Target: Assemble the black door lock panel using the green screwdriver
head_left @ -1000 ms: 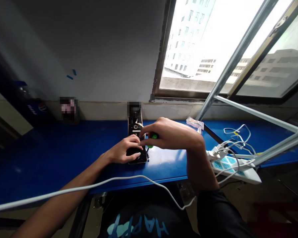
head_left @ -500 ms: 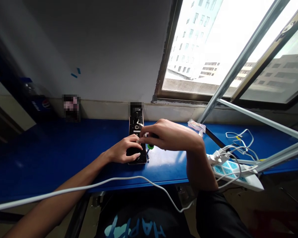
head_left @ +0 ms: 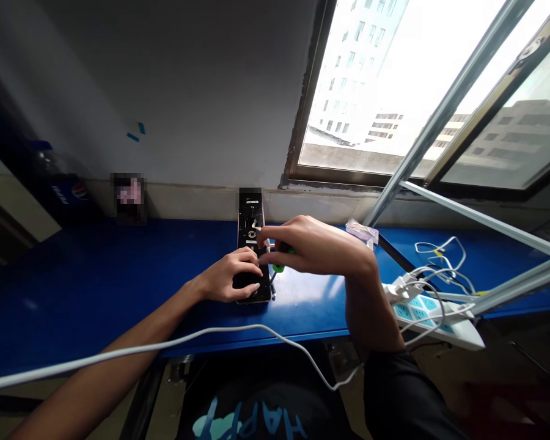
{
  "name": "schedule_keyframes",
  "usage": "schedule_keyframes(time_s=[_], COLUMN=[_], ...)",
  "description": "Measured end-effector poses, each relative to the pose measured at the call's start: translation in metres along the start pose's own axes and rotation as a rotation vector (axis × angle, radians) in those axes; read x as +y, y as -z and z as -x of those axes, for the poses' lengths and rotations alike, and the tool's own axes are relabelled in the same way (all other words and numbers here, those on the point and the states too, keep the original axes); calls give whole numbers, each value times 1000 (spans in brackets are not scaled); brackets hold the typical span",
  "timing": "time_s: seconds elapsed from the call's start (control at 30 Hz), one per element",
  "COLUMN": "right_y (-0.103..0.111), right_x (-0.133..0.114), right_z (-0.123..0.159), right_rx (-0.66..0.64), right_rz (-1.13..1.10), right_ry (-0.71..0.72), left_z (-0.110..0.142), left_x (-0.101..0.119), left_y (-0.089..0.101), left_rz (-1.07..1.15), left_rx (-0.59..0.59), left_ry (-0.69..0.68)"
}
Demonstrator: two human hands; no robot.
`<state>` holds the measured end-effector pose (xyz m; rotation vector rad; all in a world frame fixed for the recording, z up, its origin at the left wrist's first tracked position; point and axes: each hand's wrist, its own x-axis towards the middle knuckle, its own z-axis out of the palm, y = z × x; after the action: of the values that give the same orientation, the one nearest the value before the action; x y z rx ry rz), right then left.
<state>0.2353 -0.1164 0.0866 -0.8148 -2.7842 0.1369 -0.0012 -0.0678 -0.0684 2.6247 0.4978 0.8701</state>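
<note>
A long, narrow black device [head_left: 252, 234] with white labels and a short white cable lies lengthwise on the blue table. My left hand [head_left: 233, 275] rests on its near half, fingers stretched out and thumb apart. From the right, my right hand [head_left: 302, 244] reaches over the device's edge. Its thumb and forefinger come together close to my left fingertips; whatever they pinch is too small to make out. Under that hand a black-and-green handle [head_left: 284, 248] shows partly. A tool with a green end [head_left: 278, 268] lies beside the device, mostly covered.
A white power strip [head_left: 458, 333] with plugs and tangled white cables [head_left: 444, 253] stands at the right, beside a metal frame [head_left: 481, 217]. A small plastic packet [head_left: 362, 232] lies near the window. One white cable [head_left: 201, 333] crosses in front of me. A bottle [head_left: 66, 189] stands far left.
My right hand has turned slightly, and more of the black-and-green handle shows beneath it. The left hand and the device stay in place. The view has shifted a little.
</note>
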Motion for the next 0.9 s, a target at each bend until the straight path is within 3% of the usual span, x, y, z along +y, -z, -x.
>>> schedule_keyframes(time_s=[0.2,0.37,0.57,0.8,0.9], right_y=[3,1,2,0,0], right_x=[5,6,6,7,8], right_z=[0,1,4,-1,1], right_rx=[-23,-2,-12,9,11], right_rz=[-68,-18,-69,-27,-49], right_ry=[116,18,139,57,107], left_z=[-1,-2,-1,-2,-1], left_x=[2,3,1,3,3], left_y=[1,2,1,2,2], left_rz=[-4,-17,-20,-30,-32], left_rx=[-5,-5,-2,-11,-9], left_ry=[-9,-10,-12,-6,-7])
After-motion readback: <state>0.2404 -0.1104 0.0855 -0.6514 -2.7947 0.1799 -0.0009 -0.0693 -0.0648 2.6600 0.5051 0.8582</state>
